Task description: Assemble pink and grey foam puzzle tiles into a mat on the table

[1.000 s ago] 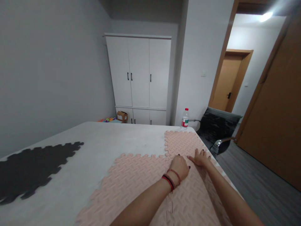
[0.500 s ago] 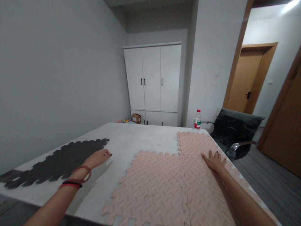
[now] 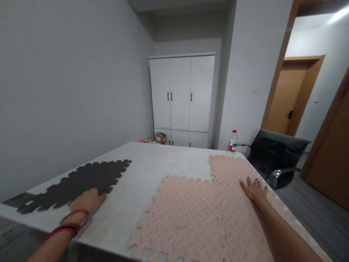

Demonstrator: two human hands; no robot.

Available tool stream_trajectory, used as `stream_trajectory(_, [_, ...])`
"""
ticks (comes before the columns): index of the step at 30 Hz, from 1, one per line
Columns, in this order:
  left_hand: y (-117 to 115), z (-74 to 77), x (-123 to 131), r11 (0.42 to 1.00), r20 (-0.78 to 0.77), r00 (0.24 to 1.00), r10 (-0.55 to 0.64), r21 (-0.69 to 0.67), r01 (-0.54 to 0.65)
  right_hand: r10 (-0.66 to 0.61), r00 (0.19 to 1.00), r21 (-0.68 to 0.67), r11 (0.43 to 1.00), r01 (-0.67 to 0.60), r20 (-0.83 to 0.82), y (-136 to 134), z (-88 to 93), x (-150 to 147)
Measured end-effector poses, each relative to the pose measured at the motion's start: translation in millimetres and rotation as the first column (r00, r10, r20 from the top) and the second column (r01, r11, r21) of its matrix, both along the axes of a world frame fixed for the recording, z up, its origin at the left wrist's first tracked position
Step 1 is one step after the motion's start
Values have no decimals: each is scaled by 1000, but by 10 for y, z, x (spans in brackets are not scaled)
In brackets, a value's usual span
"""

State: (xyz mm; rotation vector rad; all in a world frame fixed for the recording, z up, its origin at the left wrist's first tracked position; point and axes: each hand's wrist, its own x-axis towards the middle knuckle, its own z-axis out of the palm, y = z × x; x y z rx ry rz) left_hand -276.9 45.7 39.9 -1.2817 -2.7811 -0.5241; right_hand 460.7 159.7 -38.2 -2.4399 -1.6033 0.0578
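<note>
My left hand (image 3: 86,200) rests on the near edge of a dark grey foam puzzle mat (image 3: 81,180) on the left of the white table (image 3: 158,163); its fingers lie over the mat's edge and are partly hidden. My right hand (image 3: 255,189) lies flat with fingers spread on joined pink foam puzzle mats (image 3: 196,214) covering the table's right side. Red bands circle my left wrist.
A water bottle (image 3: 232,142) stands at the table's far right corner. A black chair (image 3: 275,154) sits to the right. A white wardrobe (image 3: 182,98) and a small cardboard box (image 3: 160,137) are at the back. An open doorway is at right.
My left hand left the pink mats, swept left across the table and landed on the dark grey mat. My right hand stayed flat on the pink mats. The view turned left.
</note>
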Motion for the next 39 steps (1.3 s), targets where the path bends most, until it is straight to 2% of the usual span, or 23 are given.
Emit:
stream_trajectory(3, [155,96,18,998,52,997,-55,17,54,11,992,93,996,1,-123,-60,79,-39])
stream_trajectory(6, [363,292,208,987,57,993,-102,128,94,37,959,214,976,26,-283,-89,223,-127])
stream_trajectory(9, [603,479,608,933,18,967,-255,266,241,181,885,315,948,-41,-429,-40,414,-304])
stream_trajectory(12, [836,562,1166,812,-41,866,-498,330,482,358,759,378,912,-159,-544,89,597,-568])
stream_trajectory(14, [968,537,1573,717,-74,769,-634,317,621,412,706,374,901,-221,-576,197,683,-768])
stream_trajectory(16, [1075,452,1958,633,-100,676,-730,273,725,449,670,368,889,-270,-591,300,727,-964])
stream_trajectory(19, [1195,254,2391,546,-109,567,-816,173,820,468,697,358,880,-311,-544,403,697,-1199])
stream_trajectory(21, [1259,118,2538,526,-99,535,-839,103,844,460,744,341,882,-324,-484,419,615,-1303])
stream_trajectory(24, [1333,-34,2576,550,-103,550,-829,30,835,449,809,297,887,-354,-379,383,442,-1398])
stream_trajectory(28, [1375,-114,2531,610,-163,601,-783,-5,793,477,845,245,873,-422,-242,322,271,-1480])
stream_trajectory(34, [1349,-188,2646,696,-275,666,-693,-17,717,533,838,223,836,-501,-119,295,278,-1497])
stream_trajectory(39, [1324,-272,2691,771,-357,717,-598,-13,637,547,832,230,824,-518,-88,278,296,-1457])
